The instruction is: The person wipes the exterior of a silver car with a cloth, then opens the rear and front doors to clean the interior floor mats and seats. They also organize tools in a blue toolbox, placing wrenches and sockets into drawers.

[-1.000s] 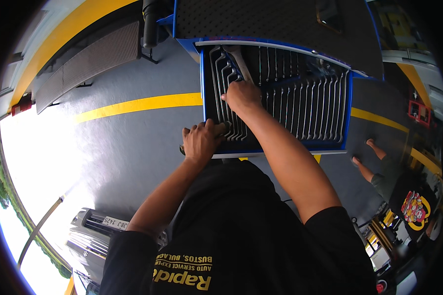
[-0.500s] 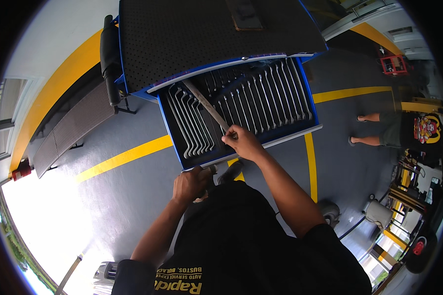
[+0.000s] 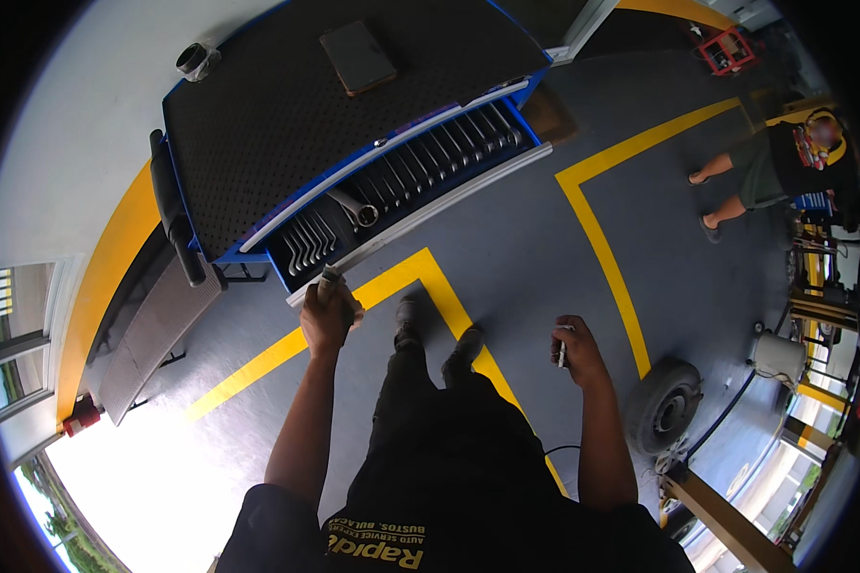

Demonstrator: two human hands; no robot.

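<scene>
My left hand (image 3: 327, 323) is closed around a short greenish-grey, cylinder-like thing (image 3: 329, 281), whose end sticks up beside the drawer front; its kind is unclear. Out to the right, over the floor, my right hand (image 3: 581, 353) is curled round a short silver-white piece (image 3: 562, 346), mostly hidden by the fingers. In the partly pulled-out drawer (image 3: 420, 214) lies a big ring-ended wrench (image 3: 366, 215), over the gap between cranked wrenches (image 3: 308, 244) on the left and a row of combination wrenches (image 3: 430, 160) on the right.
A phone-like dark slab (image 3: 357, 57) and a small roll (image 3: 197, 61) lie on the blue tool cabinet's black top (image 3: 268, 124). A long bench (image 3: 148, 329) stands at left. At right are a tyre (image 3: 667, 406), a white tank (image 3: 779, 357) and another person (image 3: 784, 158).
My right hand has let go of the big wrench, which now lies in the drawer, and has moved away right. The drawer shows less of its inside. I stand farther back from the cabinet.
</scene>
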